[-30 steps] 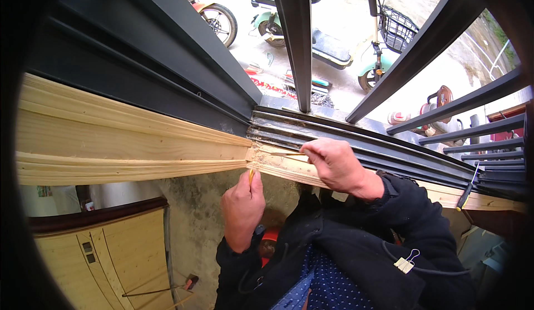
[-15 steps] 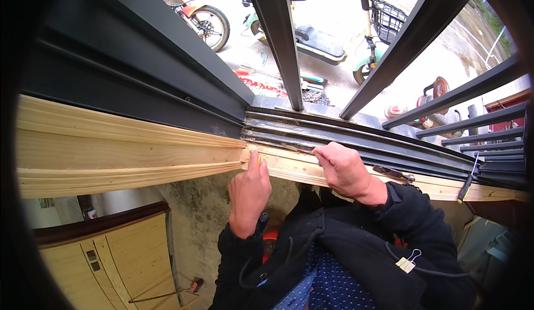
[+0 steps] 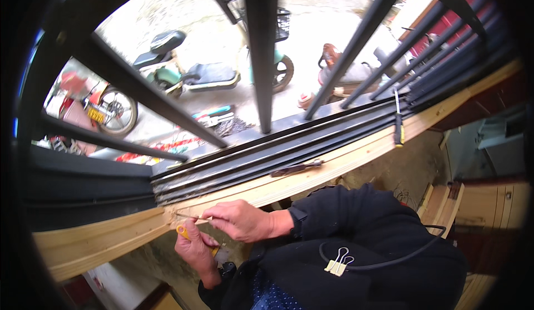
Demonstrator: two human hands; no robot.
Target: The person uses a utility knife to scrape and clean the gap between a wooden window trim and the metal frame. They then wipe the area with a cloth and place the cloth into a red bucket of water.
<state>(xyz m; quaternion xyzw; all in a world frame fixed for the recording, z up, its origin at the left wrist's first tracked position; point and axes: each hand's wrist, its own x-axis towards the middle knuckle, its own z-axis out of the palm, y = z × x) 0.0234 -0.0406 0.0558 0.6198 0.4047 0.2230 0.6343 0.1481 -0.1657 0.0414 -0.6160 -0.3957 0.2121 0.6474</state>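
My right hand [image 3: 239, 220] is closed in a pinch on a thin metal rod [image 3: 190, 216], whose far tip reaches the joint where two wooden trim boards meet. My left hand [image 3: 197, 251] sits just below it, fingers wrapped round a yellow tool [image 3: 182, 231]; yellow shows at both sides of the grip, but its kind is hidden. Pale, rough wood shows at the trim joint [image 3: 170, 215]. Along the pale wooden sill [image 3: 350, 155] lies a dark hand tool [image 3: 297, 168]. Farther right, a screwdriver [image 3: 399, 129] with a black and yellow handle rests across the sill.
Dark metal window tracks [image 3: 278, 160] run behind the sill, with upright bars [image 3: 259, 59] beyond. Outside stand a mint-green scooter [image 3: 214, 75] and a red motorcycle [image 3: 114, 112]. A binder clip [image 3: 338, 262] hangs on my dark jacket.
The view has swung to the right. My hands have come close together at the trim joint, and the rod in my right hand now points into it. More of the yellow tool shows.
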